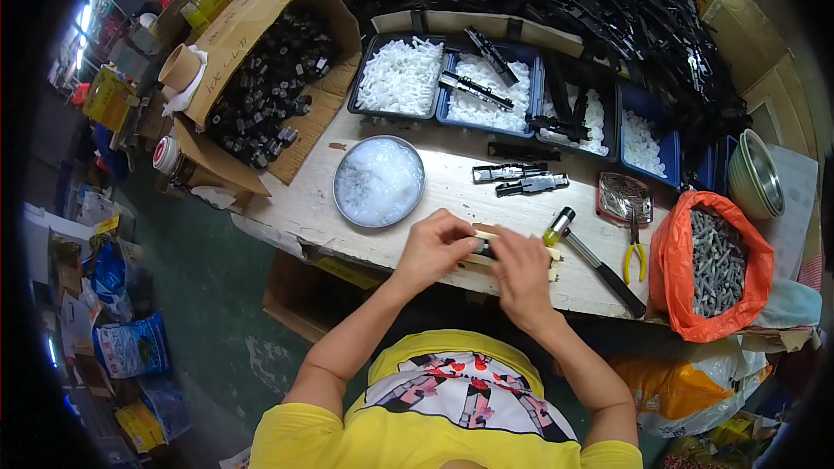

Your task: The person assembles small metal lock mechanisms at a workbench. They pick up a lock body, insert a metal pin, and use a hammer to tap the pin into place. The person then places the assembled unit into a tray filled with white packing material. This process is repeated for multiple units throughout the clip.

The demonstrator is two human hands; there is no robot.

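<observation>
The counter (443, 200) carries most of the containers. On its left, an open cardboard box (261, 9), tipped on its side, holds a heap of black blocky parts. At the right, an orange-red bag (673, 260) stands open, full of grey metal pieces. Along the back, four trays (667, 163) hold small white pieces; black-and-metal assemblies lie on top in the second, dark parts in the third. A round metal bowl (382, 223) contains a whitish, translucent mass. Near the front edge, the left hand (432, 252) pinches a small dark part (484, 249) between thumb and fingers, above pale strips (554, 254); the right hand (523, 278), blurred, reaches over it, its grip impossible to tell.
</observation>
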